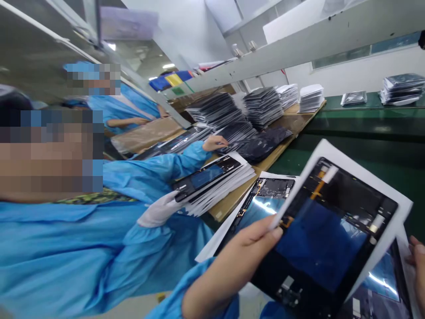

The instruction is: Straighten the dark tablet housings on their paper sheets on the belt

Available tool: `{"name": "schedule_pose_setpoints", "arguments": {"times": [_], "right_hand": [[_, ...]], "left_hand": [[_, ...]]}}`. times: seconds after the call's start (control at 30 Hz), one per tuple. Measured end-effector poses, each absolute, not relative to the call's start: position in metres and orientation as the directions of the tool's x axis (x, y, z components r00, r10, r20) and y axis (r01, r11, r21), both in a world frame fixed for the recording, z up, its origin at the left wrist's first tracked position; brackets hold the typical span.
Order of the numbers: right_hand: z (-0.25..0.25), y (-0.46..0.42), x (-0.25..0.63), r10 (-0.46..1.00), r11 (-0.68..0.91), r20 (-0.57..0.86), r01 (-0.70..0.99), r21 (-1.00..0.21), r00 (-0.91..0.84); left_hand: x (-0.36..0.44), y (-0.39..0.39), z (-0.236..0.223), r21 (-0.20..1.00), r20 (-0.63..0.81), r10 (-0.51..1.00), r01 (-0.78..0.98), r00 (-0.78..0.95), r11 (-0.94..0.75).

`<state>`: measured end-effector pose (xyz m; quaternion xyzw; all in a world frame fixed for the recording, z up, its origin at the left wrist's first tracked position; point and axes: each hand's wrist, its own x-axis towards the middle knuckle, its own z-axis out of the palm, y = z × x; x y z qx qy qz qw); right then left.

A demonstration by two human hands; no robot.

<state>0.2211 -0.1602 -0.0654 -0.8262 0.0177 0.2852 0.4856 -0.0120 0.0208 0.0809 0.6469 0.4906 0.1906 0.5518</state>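
Note:
My left hand (250,250) is closed on the left edge of a tablet panel (327,239), thumb on top. Dark-framed, the panel has a blue film area, an orange ribbon cable and small circuit parts, and a white sheet (335,155) backs it. At the right edge of the view, my right hand (419,261) is partly cut off; its fingers are at the side of a second tablet panel (378,288), which lies below the first and is partly covered by it. Beyond my left forearm, another panel (262,208) rests on white paper.
To the left, a co-worker in blue has a white-gloved hand (161,208) at a panel-topped stack of sheets (221,190). Dark panel stacks (262,108) stand along the brown board (299,126). A green conveyor surface (355,117) carries another stack (401,88). Another person stands farther back.

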Motion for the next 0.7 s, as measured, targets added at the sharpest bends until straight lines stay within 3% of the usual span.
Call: {"name": "schedule_pose_setpoints", "arguments": {"times": [0.17, 0.37, 0.53, 0.7], "right_hand": [[-0.070, -0.156, 0.232, 0.256, -0.631, -0.504, -0.253, -0.734, 0.825], [-0.069, -0.150, 0.234, 0.279, -0.623, -0.513, -0.254, -0.740, 0.811], [-0.076, -0.150, 0.236, 0.282, -0.655, -0.520, -0.235, -0.719, 0.806], [-0.078, -0.148, 0.240, 0.287, -0.697, -0.535, -0.210, -0.686, 0.795]], "left_hand": [[-0.050, 0.057, 0.088, 0.893, -0.430, 0.880, 0.237, 0.203, 0.382], [-0.084, 0.094, 0.068, 0.819, -0.563, 0.820, 0.198, 0.103, 0.538], [-0.096, 0.117, 0.044, 0.808, -0.531, 0.842, 0.353, 0.093, 0.471], [-0.104, 0.138, 0.026, 0.816, -0.282, 0.958, 0.538, 0.047, 0.214]]}}
